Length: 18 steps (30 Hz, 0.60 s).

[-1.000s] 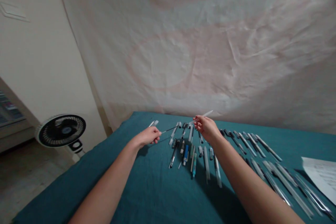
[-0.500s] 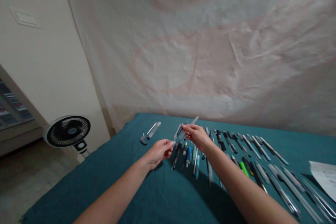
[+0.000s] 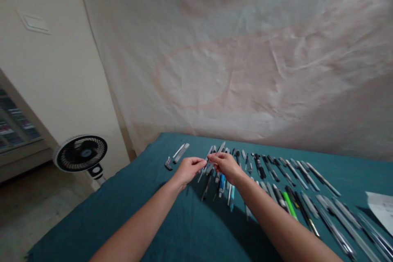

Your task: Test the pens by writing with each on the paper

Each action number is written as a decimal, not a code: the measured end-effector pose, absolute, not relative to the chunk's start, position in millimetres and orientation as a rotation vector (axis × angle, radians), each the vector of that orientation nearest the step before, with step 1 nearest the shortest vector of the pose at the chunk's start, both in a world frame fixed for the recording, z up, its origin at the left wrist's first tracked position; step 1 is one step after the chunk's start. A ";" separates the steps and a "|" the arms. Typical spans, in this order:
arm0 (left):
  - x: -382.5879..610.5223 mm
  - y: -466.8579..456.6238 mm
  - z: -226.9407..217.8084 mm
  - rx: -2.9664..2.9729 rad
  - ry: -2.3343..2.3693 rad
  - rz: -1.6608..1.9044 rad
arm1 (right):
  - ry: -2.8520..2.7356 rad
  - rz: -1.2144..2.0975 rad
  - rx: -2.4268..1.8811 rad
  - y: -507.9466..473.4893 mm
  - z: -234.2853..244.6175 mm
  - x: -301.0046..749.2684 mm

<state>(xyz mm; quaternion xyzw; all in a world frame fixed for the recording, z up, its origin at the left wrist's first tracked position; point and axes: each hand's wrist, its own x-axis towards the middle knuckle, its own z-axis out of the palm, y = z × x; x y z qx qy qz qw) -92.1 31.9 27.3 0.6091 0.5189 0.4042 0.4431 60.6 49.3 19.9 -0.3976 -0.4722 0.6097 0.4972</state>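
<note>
My left hand (image 3: 188, 169) pinches thumb and fingertips together; whatever lies between them is too small to make out. Close by on its right, my right hand (image 3: 226, 166) grips a slim translucent pen barrel (image 3: 221, 146), whose end points up and away past the fingers. The two sets of fingertips nearly meet. Under and around them, pens lie on the teal cloth, among them a dark pen (image 3: 207, 185), a blue pen (image 3: 221, 184) and a light-blue pen (image 3: 232, 199). My right hand and forearm partly cover others.
Several pens lie in rows to the right, with a bright green marker (image 3: 290, 206) among them. A small dark-and-clear piece (image 3: 168, 164) and clear tubes (image 3: 181, 153) lie at the back left. White paper (image 3: 381, 208) rests at the right edge. A fan (image 3: 81, 153) stands left of the table (image 3: 101, 217).
My hands have come together. The right hand moved left and slightly down with the translucent barrel, and the left hand shifted slightly right and up. The view shifted a little.
</note>
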 end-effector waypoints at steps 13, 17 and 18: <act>-121.8 56.6 -3.3 1.785 1.625 0.763 | -0.955 1.369 -1.043 68.6 0.5 62.7; -125.8 57.7 -8.6 1.909 1.752 0.641 | -0.955 1.382 -1.051 70.5 -4.0 61.5; -125.3 57.4 -9.4 1.937 1.772 0.611 | -0.970 1.389 -1.054 69.3 -4.0 60.7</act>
